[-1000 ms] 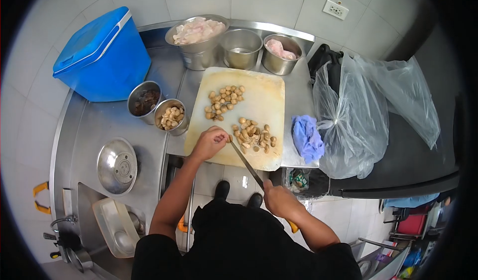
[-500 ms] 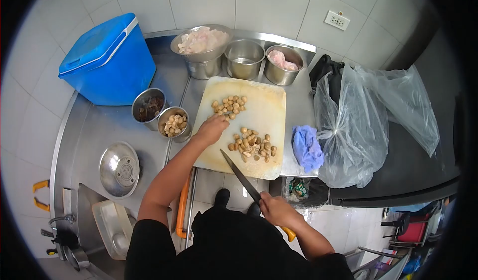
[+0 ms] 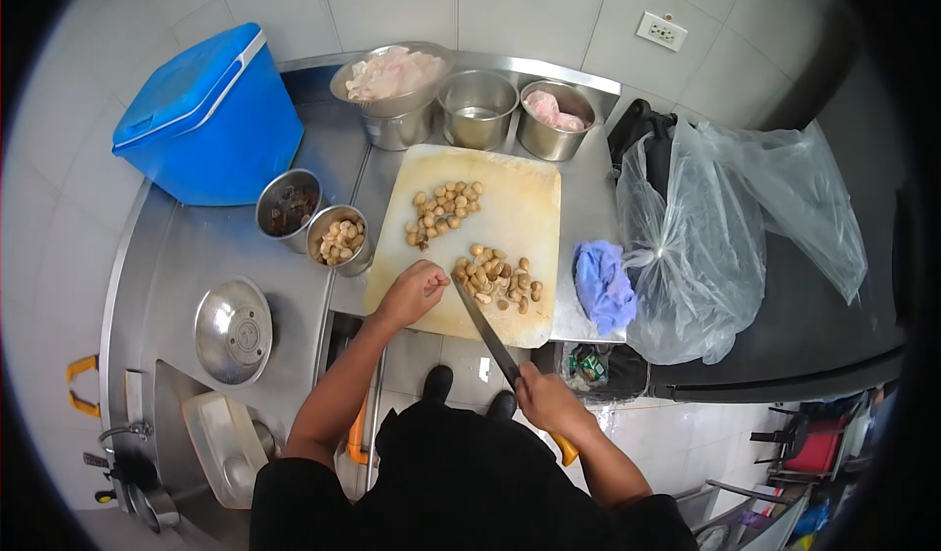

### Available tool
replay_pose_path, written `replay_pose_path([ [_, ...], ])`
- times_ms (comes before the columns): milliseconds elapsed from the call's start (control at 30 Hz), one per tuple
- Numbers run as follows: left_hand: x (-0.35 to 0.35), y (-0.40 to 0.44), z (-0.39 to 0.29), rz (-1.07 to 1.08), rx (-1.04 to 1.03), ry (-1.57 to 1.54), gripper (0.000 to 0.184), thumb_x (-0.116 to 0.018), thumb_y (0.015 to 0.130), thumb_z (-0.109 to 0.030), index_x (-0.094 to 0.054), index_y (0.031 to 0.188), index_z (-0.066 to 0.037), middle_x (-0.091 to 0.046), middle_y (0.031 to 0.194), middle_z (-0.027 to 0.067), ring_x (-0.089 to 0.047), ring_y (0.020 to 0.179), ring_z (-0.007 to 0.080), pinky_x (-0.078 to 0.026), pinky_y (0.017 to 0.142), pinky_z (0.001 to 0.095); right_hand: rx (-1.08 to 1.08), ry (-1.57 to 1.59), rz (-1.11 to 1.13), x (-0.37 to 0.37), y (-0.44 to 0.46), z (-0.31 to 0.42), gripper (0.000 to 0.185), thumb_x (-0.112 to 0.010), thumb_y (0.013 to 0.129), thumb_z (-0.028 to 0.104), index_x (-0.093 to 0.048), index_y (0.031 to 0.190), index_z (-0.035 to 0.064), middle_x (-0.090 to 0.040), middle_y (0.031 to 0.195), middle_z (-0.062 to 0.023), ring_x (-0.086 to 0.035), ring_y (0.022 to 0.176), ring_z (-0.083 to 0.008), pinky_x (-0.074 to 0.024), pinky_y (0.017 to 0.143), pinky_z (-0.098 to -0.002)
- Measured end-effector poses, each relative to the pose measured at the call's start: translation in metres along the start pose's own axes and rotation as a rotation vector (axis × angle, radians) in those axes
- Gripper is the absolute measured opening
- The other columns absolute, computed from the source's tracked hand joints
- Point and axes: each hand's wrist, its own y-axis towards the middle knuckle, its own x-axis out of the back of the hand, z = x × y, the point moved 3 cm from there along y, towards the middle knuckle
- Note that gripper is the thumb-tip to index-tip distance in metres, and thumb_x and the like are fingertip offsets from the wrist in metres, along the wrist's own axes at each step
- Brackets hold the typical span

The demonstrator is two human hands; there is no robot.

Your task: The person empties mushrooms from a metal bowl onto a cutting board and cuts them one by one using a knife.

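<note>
My right hand (image 3: 551, 401) grips a large knife (image 3: 487, 333) with a yellow handle; its blade slants over the near edge of the white cutting board (image 3: 520, 183), tip beside the nearer mushrooms. Close to that tip, my left hand (image 3: 414, 293) is closed in a pinch on a small mushroom, mostly hidden by the fingers. Two groups of brown mushrooms lie on the board: round ones (image 3: 451, 201) towards the back, and a heap (image 3: 500, 276) with cut pieces nearer me. A steel pot of pale mushrooms (image 3: 340, 242) stands left of the board.
Behind the board stand a colander of pale meat (image 3: 394, 74), a steel pot (image 3: 477, 110) and a pot with pink meat (image 3: 556, 112). A blue cooler (image 3: 211, 125) and a pot of dark pieces (image 3: 291, 208) are left. A purple cloth (image 3: 605, 284) and plastic bag (image 3: 686, 257) lie right.
My left hand has drawn back from the far mushrooms towards me, near the knife tip. The knife has moved slightly up and right, its tip now by the nearer heap.
</note>
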Motion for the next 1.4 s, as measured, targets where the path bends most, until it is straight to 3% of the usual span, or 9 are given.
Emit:
replay_pose_path([
  [100,-0.002,-0.007,-0.002,-0.086,-0.05,-0.111,0.014,-0.07,0.086,0.0,-0.067,0.1,-0.002,-0.063,0.097,0.0084,-0.065,0.086,0.0199,-0.054,0.077,0.0304,-0.053,-0.053,0.023,0.003,0.0,0.004,0.02,-0.05,0.099,0.016,-0.05,0.107,-0.002,-0.064,0.077,-0.0337,-0.063,0.076,-0.0545,-0.0477,0.075,-0.0634],
  [167,0.0,-0.007,-0.003,-0.079,-0.078,-0.07,0.014,-0.067,0.087,0.001,-0.068,0.101,-0.002,-0.063,0.098,0.0107,-0.067,0.084,0.0237,-0.055,0.075,0.0326,0.026,-0.054,0.011,0.005,0.001,0.003,0.02,-0.051,0.098,0.016,-0.05,0.106,-0.0021,-0.064,0.077,-0.0332,-0.063,0.077,-0.0546,-0.0476,0.074,-0.0635],
  [500,0.006,-0.005,-0.005,-0.014,-0.116,-0.08,0.011,-0.067,0.088,0.0,-0.068,0.098,0.0,-0.064,0.098,0.0113,-0.067,0.082,0.0233,-0.056,0.075,0.0322,0.032,-0.124,-0.003,0.008,-0.006,0.006,0.019,-0.053,0.097,0.015,-0.049,0.105,-0.0023,-0.065,0.077,-0.0317,-0.064,0.077,-0.0536,-0.049,0.073,-0.0623],
  [667,0.006,-0.005,-0.001,0.007,-0.095,-0.126,0.011,-0.068,0.087,0.0,-0.067,0.098,0.002,-0.065,0.101,0.0116,-0.069,0.084,0.0223,-0.057,0.077,0.0315,0.084,-0.127,-0.044,0.003,-0.007,-0.001,0.018,-0.054,0.098,0.015,-0.049,0.104,-0.0004,-0.062,0.07,-0.0311,-0.062,0.07,-0.0522,-0.0477,0.066,-0.0611],
  [767,0.005,-0.007,-0.001,-0.025,-0.069,-0.166,0.01,-0.068,0.087,0.0,-0.067,0.098,0.002,-0.065,0.103,0.0113,-0.069,0.085,0.0219,-0.057,0.077,0.031,0.023,-0.146,0.033,0.011,-0.009,0.012,0.018,-0.053,0.096,0.014,-0.049,0.101,-0.0036,-0.065,0.076,-0.0317,-0.064,0.076,-0.0528,-0.0499,0.072,-0.0614],
  [900,0.004,-0.007,-0.002,-0.037,-0.084,-0.133,0.01,-0.068,0.087,0.0,-0.067,0.097,0.001,-0.064,0.102,0.0109,-0.068,0.083,0.0212,-0.057,0.076,0.0308,0.026,-0.137,0.03,0.011,-0.009,0.014,0.018,-0.052,0.096,0.013,-0.049,0.102,-0.0041,-0.065,0.076,-0.0319,-0.064,0.076,-0.053,-0.0498,0.072,-0.0616],
  [1000,0.003,-0.006,-0.003,-0.03,-0.073,-0.133,0.01,-0.068,0.087,0.0,-0.067,0.097,0.001,-0.064,0.1,0.0106,-0.067,0.08,0.0207,-0.056,0.074,0.0312,0.089,-0.121,-0.043,0.006,-0.009,0.008,0.017,-0.054,0.098,0.014,-0.049,0.105,-0.0006,-0.062,0.069,-0.0316,-0.062,0.069,-0.0528,-0.0479,0.065,-0.0611],
  [1400,0.002,-0.003,-0.002,-0.025,-0.067,-0.129,0.01,-0.068,0.086,0.0,-0.068,0.096,0.001,-0.065,0.098,0.011,-0.067,0.078,0.021,-0.056,0.072,0.0309,0.029,-0.162,0.083,0.006,0.009,0.025,0.019,-0.047,0.095,0.009,-0.049,0.105,-0.0073,-0.065,0.079,-0.0354,-0.065,0.079,-0.0535,-0.0501,0.076,-0.0609],
])
